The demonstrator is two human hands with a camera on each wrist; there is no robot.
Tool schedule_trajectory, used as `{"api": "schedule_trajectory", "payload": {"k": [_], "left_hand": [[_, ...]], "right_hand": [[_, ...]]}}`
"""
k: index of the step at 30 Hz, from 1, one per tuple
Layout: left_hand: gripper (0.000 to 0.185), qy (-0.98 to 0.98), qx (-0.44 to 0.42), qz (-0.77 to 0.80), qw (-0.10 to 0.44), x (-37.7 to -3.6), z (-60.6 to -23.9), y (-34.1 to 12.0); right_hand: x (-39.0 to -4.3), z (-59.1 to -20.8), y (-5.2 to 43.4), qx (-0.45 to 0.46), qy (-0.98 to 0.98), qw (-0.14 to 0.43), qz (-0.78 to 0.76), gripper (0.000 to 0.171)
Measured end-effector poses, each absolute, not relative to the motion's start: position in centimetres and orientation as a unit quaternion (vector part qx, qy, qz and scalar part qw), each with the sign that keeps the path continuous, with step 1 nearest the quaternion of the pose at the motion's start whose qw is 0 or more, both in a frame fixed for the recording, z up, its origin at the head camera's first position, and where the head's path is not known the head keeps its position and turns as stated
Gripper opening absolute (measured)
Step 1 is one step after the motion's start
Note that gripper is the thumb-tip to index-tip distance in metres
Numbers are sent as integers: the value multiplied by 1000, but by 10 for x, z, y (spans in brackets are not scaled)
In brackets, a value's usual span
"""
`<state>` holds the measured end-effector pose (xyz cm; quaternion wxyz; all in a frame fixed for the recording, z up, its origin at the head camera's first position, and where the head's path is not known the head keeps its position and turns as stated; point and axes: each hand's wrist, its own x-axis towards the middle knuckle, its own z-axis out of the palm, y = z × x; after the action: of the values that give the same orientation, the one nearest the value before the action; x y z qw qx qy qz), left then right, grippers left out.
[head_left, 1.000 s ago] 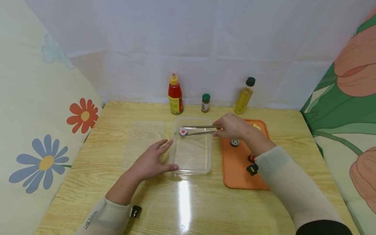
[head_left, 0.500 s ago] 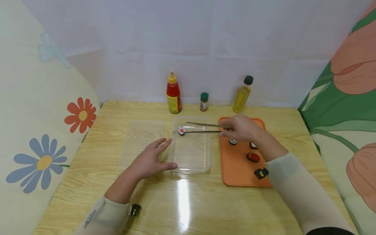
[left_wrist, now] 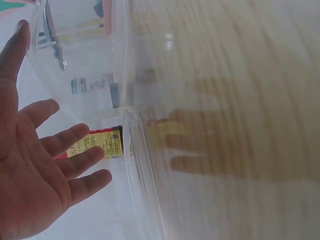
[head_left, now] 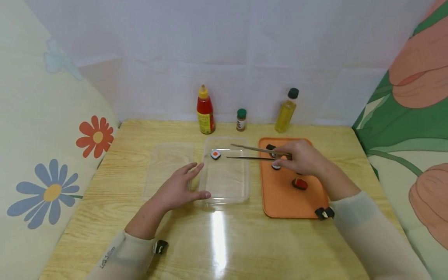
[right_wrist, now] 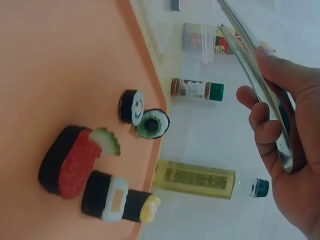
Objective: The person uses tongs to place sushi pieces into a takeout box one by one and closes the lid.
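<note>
- I see my right hand [head_left: 302, 158] gripping long metal tongs [head_left: 257, 153], their tips spread apart and holding nothing, over the orange plastic tray [head_left: 285, 198].
- The round orange-centred sushi roll [head_left: 215, 154] lies in the clear plastic container [head_left: 225, 196].
- My left hand [head_left: 176, 188] rests flat, fingers straight, against that container's near left corner.

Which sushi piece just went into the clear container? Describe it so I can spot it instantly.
Start at the wooden table and find the clear container left of the orange tray. In its far-left corner lies one sushi roll, white with an orange centre. It is the only piece inside the container; every other piece sits on the tray.
</note>
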<state>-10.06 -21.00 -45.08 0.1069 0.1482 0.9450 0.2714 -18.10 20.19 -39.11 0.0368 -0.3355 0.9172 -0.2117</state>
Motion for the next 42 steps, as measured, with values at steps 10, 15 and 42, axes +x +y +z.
{"api": "schedule_trajectory", "payload": {"k": [10,15,42], "left_hand": [[112,943,146,277,111,-102,-451,-210],[112,943,146,276,115,-102,-449,-210],[112,944,141,273,122,-102,-446,-209]], "right_hand": [[-165,-393,227,-345,914,7,-213,40],[-158,-397,241,-347,911,-23,-223,40],[-132,-420,292,-319,916,-67,-232,32]]}}
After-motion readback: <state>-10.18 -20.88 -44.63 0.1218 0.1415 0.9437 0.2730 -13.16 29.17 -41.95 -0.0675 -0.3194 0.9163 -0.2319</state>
